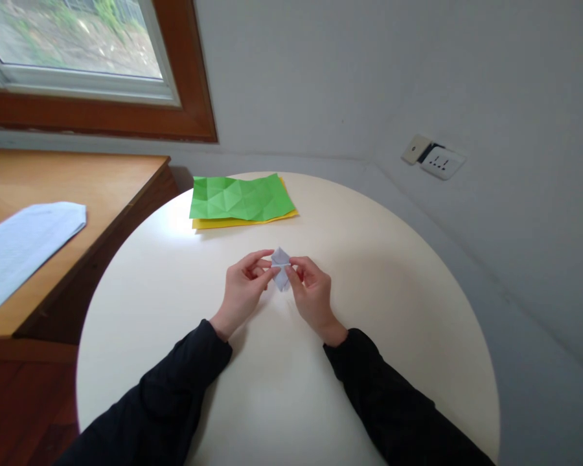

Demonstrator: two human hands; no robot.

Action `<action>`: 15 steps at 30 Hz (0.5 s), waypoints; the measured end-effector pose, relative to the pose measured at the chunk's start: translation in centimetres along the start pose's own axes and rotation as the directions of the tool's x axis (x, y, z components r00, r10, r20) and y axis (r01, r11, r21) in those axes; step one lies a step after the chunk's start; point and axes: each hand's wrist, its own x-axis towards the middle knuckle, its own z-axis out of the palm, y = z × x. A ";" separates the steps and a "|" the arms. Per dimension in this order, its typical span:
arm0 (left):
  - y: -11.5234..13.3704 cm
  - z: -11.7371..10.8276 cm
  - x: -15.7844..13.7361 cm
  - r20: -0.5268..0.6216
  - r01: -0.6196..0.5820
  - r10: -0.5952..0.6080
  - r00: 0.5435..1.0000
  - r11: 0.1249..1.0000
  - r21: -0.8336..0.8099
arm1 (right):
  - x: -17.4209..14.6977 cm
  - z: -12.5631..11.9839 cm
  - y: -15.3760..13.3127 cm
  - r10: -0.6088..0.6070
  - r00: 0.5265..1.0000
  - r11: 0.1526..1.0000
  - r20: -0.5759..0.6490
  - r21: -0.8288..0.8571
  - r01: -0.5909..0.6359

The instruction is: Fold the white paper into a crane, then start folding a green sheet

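Note:
A small piece of folded white paper [280, 257] is held between both hands over the middle of the round table. It has pointed ends at top and bottom and a crease across its middle. My left hand [245, 281] pinches its left side with thumb and fingers. On the right side, my right hand [315, 291] grips it the same way, the thumb on the near face. Fingertips hide parts of the paper's side edges.
Creased green paper [238, 197] lies over yellow paper [223, 224] at the far side of the white round table [408, 310]. A wooden desk [121, 175] with paper sheets [34, 246] stands at left. Wall sockets [441, 160] are at right.

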 end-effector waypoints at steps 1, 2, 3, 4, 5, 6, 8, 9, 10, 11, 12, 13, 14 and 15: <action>0.2 0.0 -0.1 0.013 0.005 -0.005 1.000 1.000 0.004 | -0.1 0.0 -0.2 -0.041 0.999 0.999 -0.004 -0.013 0.041; 0.3 0.0 -0.2 0.025 0.005 -0.005 1.000 1.000 0.013 | -0.1 0.0 -0.4 -0.082 0.997 0.996 -0.008 -0.027 0.082; 0.4 0.0 -0.3 0.034 -0.003 0.002 0.999 1.000 0.023 | -0.2 0.0 -0.6 -0.122 0.992 0.992 -0.015 -0.047 0.121; 0.5 0.0 -0.3 0.037 -0.022 0.021 0.999 0.999 0.031 | -0.3 0.0 -0.7 -0.155 0.987 0.985 -0.030 -0.074 0.153; 0.6 0.0 -0.4 0.033 -0.052 0.050 0.998 0.998 0.034 | -0.3 -0.1 -0.7 -0.183 0.982 0.978 -0.049 -0.107 0.177; 0.6 -0.1 -0.4 0.028 -0.085 0.084 0.996 0.996 0.036 | -0.3 -0.1 -0.7 -0.200 0.978 0.972 -0.063 -0.136 0.190; 0.5 -0.1 -0.4 0.022 -0.150 0.150 0.988 0.988 0.036 | -0.4 -0.2 -0.4 -0.204 0.977 0.968 -0.063 -0.162 0.192; 0.5 -0.1 -0.3 0.026 -0.174 0.173 0.984 0.984 0.037 | -0.4 -0.3 -0.3 -0.196 0.979 0.970 -0.053 -0.157 0.186; 0.4 -0.1 -0.3 0.033 -0.191 0.190 0.981 0.981 0.042 | -0.4 -0.3 -0.1 -0.182 0.982 0.975 -0.041 -0.140 0.175; 0.3 -0.2 -0.3 0.041 -0.203 0.201 0.979 0.978 0.048 | -0.4 -0.3 0.0 -0.166 0.986 0.980 -0.030 -0.114 0.161; 0.2 -0.2 -0.3 0.048 -0.213 0.210 0.976 0.976 0.054 | -0.5 -0.2 0.1 -0.148 0.989 0.986 -0.024 -0.080 0.145; 0.1 -0.2 -0.3 0.055 -0.222 0.218 0.974 0.973 0.059 | -0.5 -0.2 0.2 -0.127 0.992 0.991 -0.018 -0.042 0.126; 0.1 -0.2 -0.4 0.064 -0.228 0.224 0.972 0.972 0.063 | -0.5 -0.1 0.3 -0.104 0.995 0.995 -0.008 -0.002 0.104; 0.0 -0.3 -0.4 0.072 -0.234 0.229 0.971 0.970 0.065 | -0.5 -0.1 0.4 -0.079 0.997 0.996 0.005 0.037 0.079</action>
